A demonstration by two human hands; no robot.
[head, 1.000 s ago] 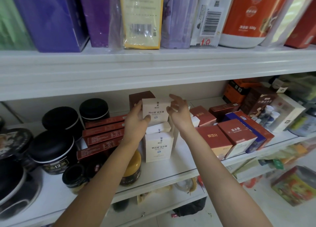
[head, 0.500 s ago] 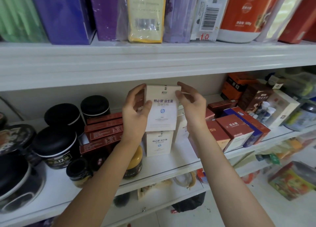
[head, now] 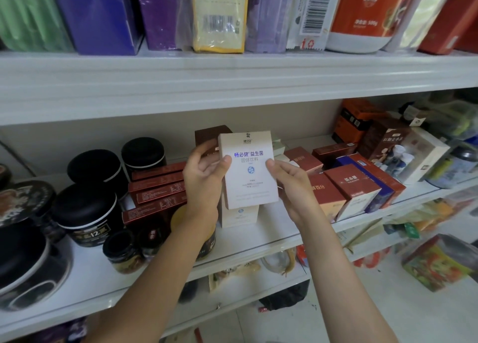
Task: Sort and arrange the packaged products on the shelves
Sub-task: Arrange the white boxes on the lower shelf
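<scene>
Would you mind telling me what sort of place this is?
Probably a small shop: white shelves crowded with red boxes, black-lidded jars, and a barcoded packet with a price sticker.

The upper shelf (head: 232, 84) is carrying an upright row, running from 9 to 3 o'clock: green pack (head: 28, 14), violet box (head: 95, 14), purple box (head: 160, 11), yellow pouch (head: 219, 17), lilac pouch (head: 266, 14), barcode packet (head: 310, 14), orange canister (head: 362, 14), red box (head: 450, 19).

The middle shelf (head: 258, 242) is holding a cream carton (head: 239, 217), standing near front centre. At its 9 o'clock, flat dark-red boxes (head: 157, 187) are lying stacked. Farther toward 9, black-lidded jars (head: 88, 213) are standing, with a small jar (head: 124, 252) at 7 o'clock. At 3 o'clock, red-and-white cartons (head: 351, 190) are sitting side by side, with a blue box (head: 372, 177) beside them. An orange box (head: 354, 120) is standing at 1 o'clock, by the back wall.
</scene>
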